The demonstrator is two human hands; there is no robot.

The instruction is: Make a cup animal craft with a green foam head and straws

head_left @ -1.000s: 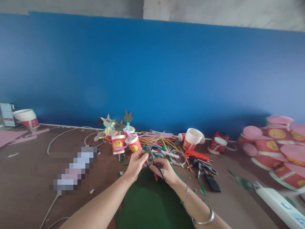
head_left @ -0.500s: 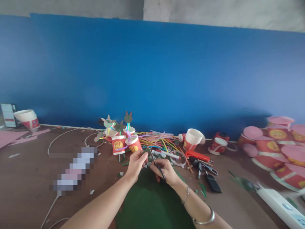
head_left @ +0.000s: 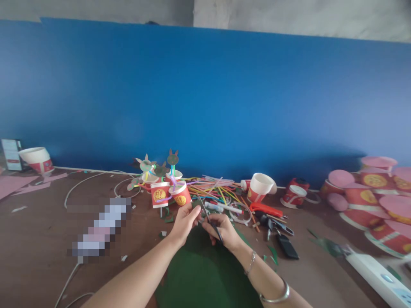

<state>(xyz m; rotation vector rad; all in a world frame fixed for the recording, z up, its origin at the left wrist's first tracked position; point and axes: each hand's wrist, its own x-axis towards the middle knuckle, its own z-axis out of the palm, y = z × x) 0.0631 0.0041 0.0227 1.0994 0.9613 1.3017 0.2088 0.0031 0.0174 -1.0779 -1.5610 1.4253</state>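
Near the middle of the table, my left hand (head_left: 184, 223) pinches a small dark green paper piece (head_left: 195, 206) between thumb and fingers. The black-handled scissors (head_left: 210, 221) are in my right hand (head_left: 223, 231), their blades pointing up and left beside the paper. Part of the paper is hidden by my fingers. Below both hands lies a large dark green sheet (head_left: 205, 269). Just beyond my left hand stand red and white paper cups (head_left: 180, 194) with animal-head cutouts (head_left: 172, 159) on coloured stems.
Coloured sticks (head_left: 215, 186), markers (head_left: 233, 208) and an orange cutter (head_left: 266, 209) lie behind the hands. Keys with a black fob (head_left: 287, 246) sit to the right, near a white power strip (head_left: 379, 278). Pink-topped cups (head_left: 362, 203) are stacked far right.
My left hand has shifted very slightly with the green paper, which shows a little more beside the blades. The scissors have barely moved.
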